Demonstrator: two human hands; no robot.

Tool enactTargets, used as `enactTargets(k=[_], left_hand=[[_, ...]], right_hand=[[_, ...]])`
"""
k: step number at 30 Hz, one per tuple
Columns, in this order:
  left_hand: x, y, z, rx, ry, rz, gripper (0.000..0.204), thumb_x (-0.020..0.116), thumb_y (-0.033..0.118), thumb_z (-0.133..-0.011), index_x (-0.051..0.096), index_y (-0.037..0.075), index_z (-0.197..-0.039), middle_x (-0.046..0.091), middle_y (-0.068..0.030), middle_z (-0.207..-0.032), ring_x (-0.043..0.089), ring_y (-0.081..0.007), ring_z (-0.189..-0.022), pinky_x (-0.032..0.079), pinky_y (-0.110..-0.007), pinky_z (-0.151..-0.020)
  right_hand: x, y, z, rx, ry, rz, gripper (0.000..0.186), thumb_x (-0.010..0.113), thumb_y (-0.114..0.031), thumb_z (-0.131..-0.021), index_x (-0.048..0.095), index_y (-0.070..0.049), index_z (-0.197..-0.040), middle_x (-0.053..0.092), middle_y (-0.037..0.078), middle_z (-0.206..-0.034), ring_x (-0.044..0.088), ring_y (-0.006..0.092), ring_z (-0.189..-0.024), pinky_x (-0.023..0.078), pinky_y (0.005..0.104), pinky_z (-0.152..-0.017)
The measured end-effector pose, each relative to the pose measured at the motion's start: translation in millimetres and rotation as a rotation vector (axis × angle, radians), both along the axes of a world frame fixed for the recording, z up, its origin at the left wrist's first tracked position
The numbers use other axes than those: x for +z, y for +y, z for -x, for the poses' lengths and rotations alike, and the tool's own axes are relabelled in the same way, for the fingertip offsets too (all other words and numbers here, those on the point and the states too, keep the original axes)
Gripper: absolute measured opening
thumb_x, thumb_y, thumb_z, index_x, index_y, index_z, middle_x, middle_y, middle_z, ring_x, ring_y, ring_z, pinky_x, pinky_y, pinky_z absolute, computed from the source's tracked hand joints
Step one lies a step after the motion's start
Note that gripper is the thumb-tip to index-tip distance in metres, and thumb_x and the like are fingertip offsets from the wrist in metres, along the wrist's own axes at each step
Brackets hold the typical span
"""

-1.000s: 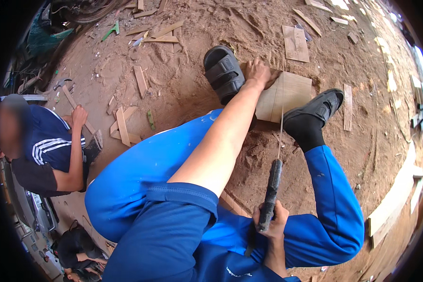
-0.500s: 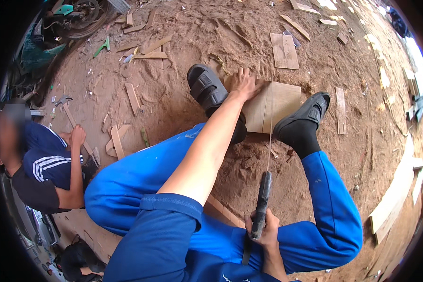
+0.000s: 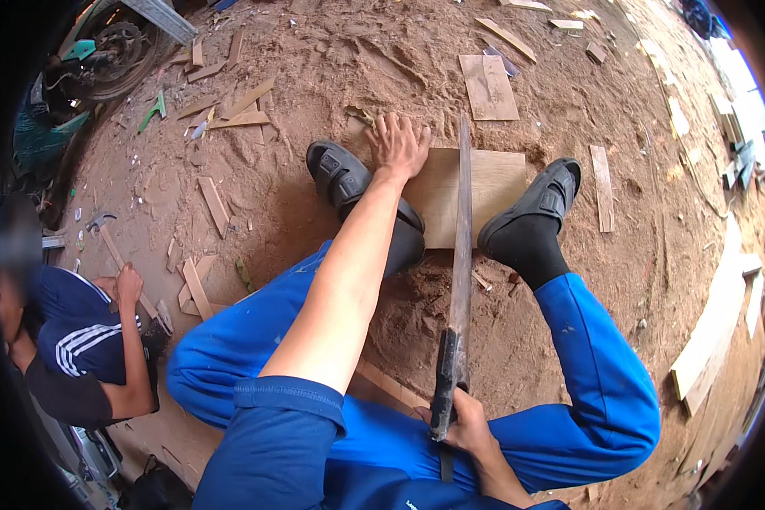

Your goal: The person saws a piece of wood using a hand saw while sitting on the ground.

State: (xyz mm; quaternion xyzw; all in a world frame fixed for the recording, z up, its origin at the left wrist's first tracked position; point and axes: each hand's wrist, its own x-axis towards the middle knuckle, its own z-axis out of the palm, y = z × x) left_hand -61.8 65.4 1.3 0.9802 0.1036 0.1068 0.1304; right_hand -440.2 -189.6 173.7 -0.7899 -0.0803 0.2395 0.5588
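Saw [image 3: 463,238] has turned to show its flat side, the right hand [image 3: 470,422] gripping it; the left hand [image 3: 398,149] spreads open at the far left of the board [image 3: 497,191] between the feet [image 3: 555,197]. Weak bracing could let the saw skid into one.

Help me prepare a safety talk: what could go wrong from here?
The saw in the right hand might slip sideways and cut the bare left hand, which is by the far left corner of the wooden board.

It could also nick a foot, since the left sandal and right sandal flank the board.

The uneven, sandy ground may let the board rock.
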Motion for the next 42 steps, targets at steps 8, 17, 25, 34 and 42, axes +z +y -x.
enactTargets(k=[8, 17, 25, 34, 42], left_hand=[[-2.5, -3.0, -2.4, 0.033, 0.005, -0.009, 0.054, 0.053, 0.050, -0.095, 0.060, 0.003, -0.121, 0.050, -0.0163, -0.136, 0.035, -0.0369, -0.139, 0.026, -0.066, -0.114], [39.0, -2.4, -2.2, 0.024, 0.309, 0.047, 0.068, 0.052, 0.050, -0.094, 0.045, 0.007, -0.147, 0.041, -0.0193, -0.153, 0.031, -0.0359, -0.147, 0.023, -0.061, -0.119], [34.9, -6.4, -1.1, 0.016, 0.234, -0.046, 0.056, 0.055, 0.050, -0.093, 0.057, 0.009, -0.132, 0.050, -0.0143, -0.141, 0.041, -0.0336, -0.136, 0.033, -0.057, -0.110], [-42.0, 29.3, -8.5, 0.053, 0.057, -0.363, 0.050, 0.062, 0.048, -0.087, 0.063, 0.016, -0.126, 0.055, -0.0092, -0.131, 0.047, -0.0305, -0.127, 0.038, -0.052, -0.100], [7.5, -1.3, -7.0, 0.013, 0.249, -0.031, 0.061, 0.062, 0.050, -0.086, 0.058, 0.016, -0.136, 0.051, -0.0118, -0.141, 0.041, -0.0321, -0.137, 0.034, -0.055, -0.109]], right_hand=[[63.7, 23.0, -16.4, -0.256, -0.239, 0.012, 0.021, 0.086, -0.009, -0.071, 0.066, -0.005, -0.079, 0.060, 0.003, -0.059, 0.061, 0.0148, -0.048, 0.049, 0.0292, -0.048], [90.3, 61.8, -146.6, -0.375, -0.375, 0.002, 0.028, 0.079, -0.007, -0.076, 0.068, 0.002, -0.100, 0.065, 0.004, -0.069, 0.064, 0.0147, -0.056, 0.052, 0.0269, -0.056], [20.0, 85.2, -260.9, -0.211, -0.674, 0.104, 0.024, 0.073, -0.007, -0.077, 0.065, 0.004, -0.098, 0.060, 0.015, -0.068, 0.064, 0.0267, -0.057, 0.051, 0.0345, -0.058], [19.3, 114.8, -244.8, 0.003, -0.500, -0.058, 0.031, 0.075, -0.008, -0.074, 0.066, 0.004, -0.101, 0.063, 0.013, -0.071, 0.066, 0.0232, -0.060, 0.051, 0.0335, -0.059], [23.8, 86.1, -240.3, -0.108, -0.549, -0.017, 0.031, 0.074, -0.004, -0.074, 0.066, 0.004, -0.103, 0.064, 0.014, -0.070, 0.067, 0.0268, -0.059, 0.053, 0.0350, -0.057]])
